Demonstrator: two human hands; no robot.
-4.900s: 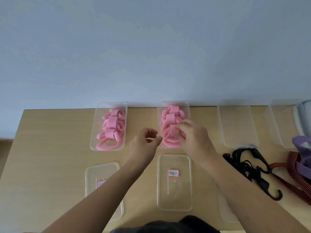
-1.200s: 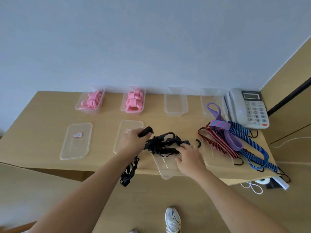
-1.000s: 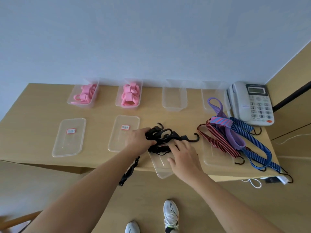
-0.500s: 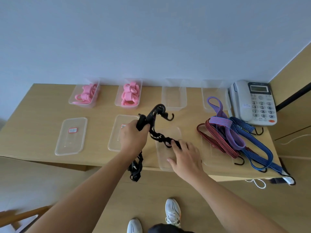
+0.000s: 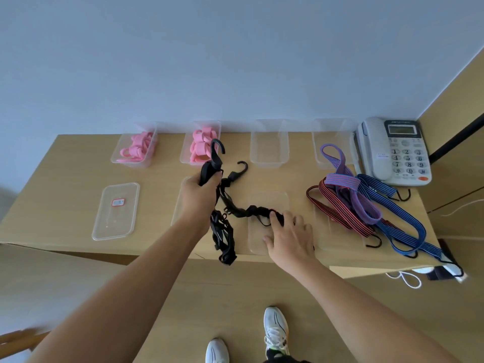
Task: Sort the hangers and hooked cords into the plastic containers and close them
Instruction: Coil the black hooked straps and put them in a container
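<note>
- Our left grip (image 5: pixel 200 195) is closed round the black cord (image 5: pixel 243 210) just below one hook. It holds that end up above the desk (image 5: pixel 65 179), and a loose loop hangs down past the near edge.
- Our right grip (image 5: pixel 290 237) lies open, fingers straight, pressing the cord's other end onto a lid (image 5: pixel 269 199) near the middle of the desk.
- Done, as we judge it: the pink hangers (image 5: pixel 136 151) fill the two left bins (image 5: pixel 183 159) along the far edge.
- The striped cords (image 5: pixel 340 208), red, purple and blue, lie heaped at right, just beside the phone (image 5: pixel 392 153). They look untouched.
- Not done: the two right bins (image 5: pixel 269 153) stand empty, and none of the four has its lid on.
- One lid (image 5: pixel 116 210) lies at near left and another is partly hidden behind our left grip. A fourth seems to lie under the striped cords.
- We reckon the sorting is about half through. The black cord has to be bundled into an empty bin, then the striped ones, and then four lids pressed on.
</note>
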